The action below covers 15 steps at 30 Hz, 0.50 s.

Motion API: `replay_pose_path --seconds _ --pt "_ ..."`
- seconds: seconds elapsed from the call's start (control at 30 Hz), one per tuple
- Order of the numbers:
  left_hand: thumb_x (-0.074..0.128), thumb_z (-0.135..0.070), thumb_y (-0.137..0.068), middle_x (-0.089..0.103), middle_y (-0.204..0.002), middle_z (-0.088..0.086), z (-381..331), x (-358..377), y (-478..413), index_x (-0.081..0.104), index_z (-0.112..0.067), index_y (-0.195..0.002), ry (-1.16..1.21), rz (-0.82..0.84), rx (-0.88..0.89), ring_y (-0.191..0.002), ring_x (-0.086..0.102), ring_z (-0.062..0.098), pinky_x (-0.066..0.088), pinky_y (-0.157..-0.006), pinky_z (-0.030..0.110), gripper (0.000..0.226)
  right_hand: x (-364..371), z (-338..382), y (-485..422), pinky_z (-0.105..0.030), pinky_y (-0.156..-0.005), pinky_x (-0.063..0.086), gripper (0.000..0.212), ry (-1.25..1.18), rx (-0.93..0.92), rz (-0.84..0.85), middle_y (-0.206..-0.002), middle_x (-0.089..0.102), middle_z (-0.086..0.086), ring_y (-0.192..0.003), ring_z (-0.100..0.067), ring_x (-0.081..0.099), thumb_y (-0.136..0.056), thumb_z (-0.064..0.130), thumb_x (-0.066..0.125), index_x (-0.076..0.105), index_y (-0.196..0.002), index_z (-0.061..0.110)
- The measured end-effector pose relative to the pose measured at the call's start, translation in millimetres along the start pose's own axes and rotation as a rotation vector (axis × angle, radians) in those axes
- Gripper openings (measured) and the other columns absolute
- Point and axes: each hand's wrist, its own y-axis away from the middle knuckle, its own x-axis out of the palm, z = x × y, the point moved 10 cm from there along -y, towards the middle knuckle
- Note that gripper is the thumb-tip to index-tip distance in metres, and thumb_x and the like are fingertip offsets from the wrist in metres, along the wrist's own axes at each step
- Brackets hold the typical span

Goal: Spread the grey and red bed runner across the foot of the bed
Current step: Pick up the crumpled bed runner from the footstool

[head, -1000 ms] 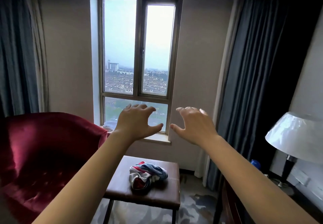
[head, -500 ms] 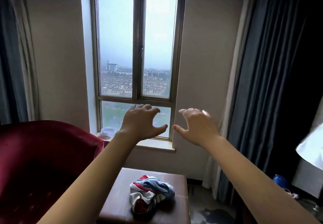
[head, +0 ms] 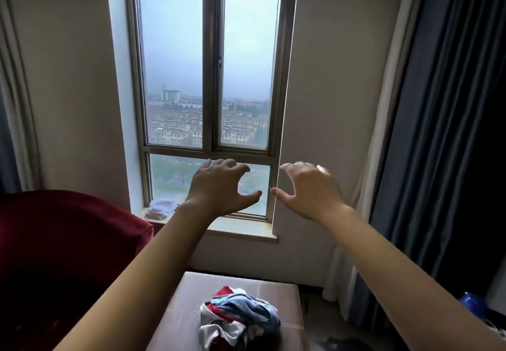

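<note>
As both arms stretch forward, left hand [head: 219, 186] and right hand [head: 309, 190] hang side by side, palms down, thumbs nearly meeting. Fingers half bent, claw-like, thumbs spread wide; nothing in either. Reads as a ready pose, set for a grab, not working anything.

Just beyond the hands: window [head: 175, 77] and sill [head: 241, 231], with a folded cloth [head: 161, 208] on it left of the left hand.

Below, between the 2 forearms: brown stool [head: 180, 315] carrying a crumpled red, white and blue rag [head: 238, 315].

Armchair [head: 68, 241] outside the left arm. Curtain [head: 438, 131] outside the right.

Runner and bed: not in view. Task looks unstarted; finding them likely means turning round.
</note>
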Motion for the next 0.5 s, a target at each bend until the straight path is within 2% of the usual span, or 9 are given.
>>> replay_pose_path --seconds 0.17,0.5 --pt "0.044 -0.074 -0.076 0.056 -0.132 -0.006 23 44 -51 0.053 -0.033 -0.129 -0.004 0.023 0.007 -0.125 0.049 0.018 0.03 -0.112 0.042 0.068 42 -16 -53 -0.042 -0.105 0.033 0.059 0.002 0.001 -0.003 -0.121 0.06 0.0 -0.117 -0.02 0.053 -0.083 0.062 0.05 0.052 -0.127 0.023" --pt "0.045 -0.074 -0.076 0.057 -0.131 -0.006 69 98 -149 0.053 -0.033 -0.128 -0.028 0.01 -0.012 -0.123 0.049 0.019 0.036 -0.107 0.042 0.067 115 -49 -156 -0.043 -0.105 0.033 0.061 -0.026 0.006 0.005 -0.123 0.06 -0.001 -0.117 -0.02 0.054 -0.083 0.063 0.05 0.052 -0.128 0.022"
